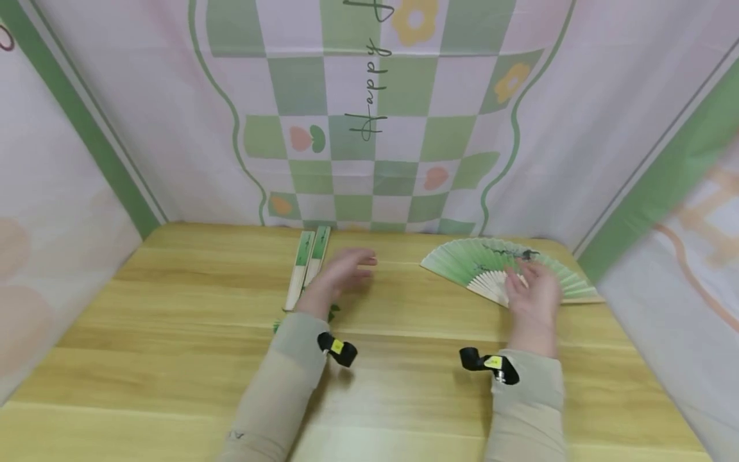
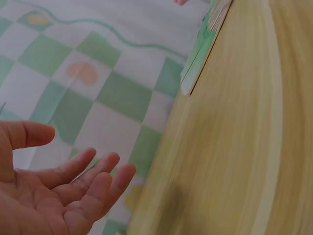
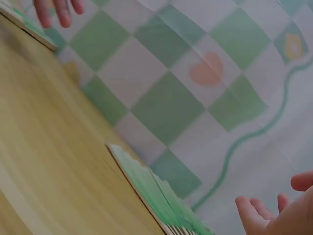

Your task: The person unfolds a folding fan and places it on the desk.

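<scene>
Reading the writing first: dark script on the back cloth (image 1: 398, 141), at twelve o'clock, spells "Happy", turned on its side and running upward; a further letter is cut by the top edge of view. Clock is taken in the head view about the table's middle, twelve being away from the wearer. Yellow labels (image 1: 337, 346) on the black wrist devices (image 1: 348, 355): too small to read. Small mark on the left sleeve (image 1: 277, 391): illegible.

Surface: wooden table (image 1: 404, 398), yellowish, grain running crosswise, pale sheen near six o'clock.

Room: back cloth is checked green and white, with pinkish hearts and yellow flowers, inside a wavy green border. Pale side cloths carry broad green bands (image 1: 92, 128) at ten and two.

Spread fan (image 1: 485, 263): lies at two o'clock, green leaf with dark painted marks, pale ribs.

Two folded fans (image 1: 300, 271): between ten and eleven, side by side, green at the far ends, pale nearer. Green pieces (image 1: 333, 312) beside the left wrist: mostly hidden, identity uncertain.

Left hand (image 1: 343, 273): at three o'clock from the folded fans; fingers loosely bent, thumb wide of them, grasping nothing. Wrist contact with the fans: cannot tell.

Right hand (image 1: 537, 292): overlaps the spread fan in the head view; fingers relaxed, moderately apart, grasping nothing. Right wrist view shows it apart from the fan.
</scene>
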Motion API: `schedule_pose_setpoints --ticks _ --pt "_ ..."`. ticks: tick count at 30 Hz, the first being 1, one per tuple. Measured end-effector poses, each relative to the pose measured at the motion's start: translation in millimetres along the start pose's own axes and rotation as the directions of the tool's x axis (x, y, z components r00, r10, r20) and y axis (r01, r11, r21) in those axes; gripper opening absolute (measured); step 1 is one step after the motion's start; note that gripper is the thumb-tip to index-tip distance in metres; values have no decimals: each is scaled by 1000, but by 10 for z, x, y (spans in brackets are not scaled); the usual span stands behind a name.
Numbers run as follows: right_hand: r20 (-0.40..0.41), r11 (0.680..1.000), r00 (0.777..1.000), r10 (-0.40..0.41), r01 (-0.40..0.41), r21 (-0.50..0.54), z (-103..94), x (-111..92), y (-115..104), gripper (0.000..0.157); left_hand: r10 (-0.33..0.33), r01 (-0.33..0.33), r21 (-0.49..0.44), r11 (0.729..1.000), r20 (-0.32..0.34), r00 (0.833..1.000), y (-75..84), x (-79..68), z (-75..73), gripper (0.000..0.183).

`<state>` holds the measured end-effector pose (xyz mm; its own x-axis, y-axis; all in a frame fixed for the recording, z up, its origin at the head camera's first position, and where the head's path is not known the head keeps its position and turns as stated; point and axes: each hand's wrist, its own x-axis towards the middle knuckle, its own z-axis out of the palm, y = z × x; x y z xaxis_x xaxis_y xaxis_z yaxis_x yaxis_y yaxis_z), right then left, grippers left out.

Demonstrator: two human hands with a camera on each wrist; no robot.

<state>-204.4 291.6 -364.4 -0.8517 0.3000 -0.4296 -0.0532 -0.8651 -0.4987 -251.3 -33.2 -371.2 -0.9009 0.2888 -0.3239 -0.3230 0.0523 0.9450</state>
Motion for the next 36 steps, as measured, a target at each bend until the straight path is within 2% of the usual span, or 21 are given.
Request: schedule_pose_setpoints --ticks 2,5,7,9,12,15,18,22,29,33,36 --pt "47 993 999 -1 6 -118 130 -38 155 62 6 -4 47 999 -48 999 10 -62 -163 46" --pt "114 955 993 43 -7 -295 301 -96 388 44 19 -7 110 994 -110 994 11 -117 -393 49" --pt "146 912 987 67 -1 -411 385 -120 544 30 30 -9 145 989 -146 989 2 -135 -520 52" --pt "182 855 979 92 16 -518 456 -128 723 20 37 -6 166 986 -182 983 -23 -151 -627 53" --pt "220 786 970 104 55 -616 538 -110 983 17 46 -6 188 982 -211 976 -68 -163 -736 55" --pt "248 737 960 127 76 -672 634 -94 1226 25 58 -4 237 971 -222 973 -112 -165 -797 54" --pt "257 695 951 173 68 -716 747 -101 1431 38 66 8 307 952 -230 971 -145 -148 -826 50" --pt "262 647 934 244 45 -761 883 -125 1672 46 76 19 375 927 -238 968 -180 -120 -852 45" --pt "265 597 894 360 -2 -802 1069 -170 2042 47 96 24 438 899 -250 964 -199 -113 -897 48" --pt "230 567 889 395 -39 -823 1138 -174 2227 46 79 61 485 872 -263 962 -187 -93 -907 50" --pt "201 567 888 414 -79 -820 1174 -157 2344 46 67 85 542 836 -255 965 -162 -59 -897 53"
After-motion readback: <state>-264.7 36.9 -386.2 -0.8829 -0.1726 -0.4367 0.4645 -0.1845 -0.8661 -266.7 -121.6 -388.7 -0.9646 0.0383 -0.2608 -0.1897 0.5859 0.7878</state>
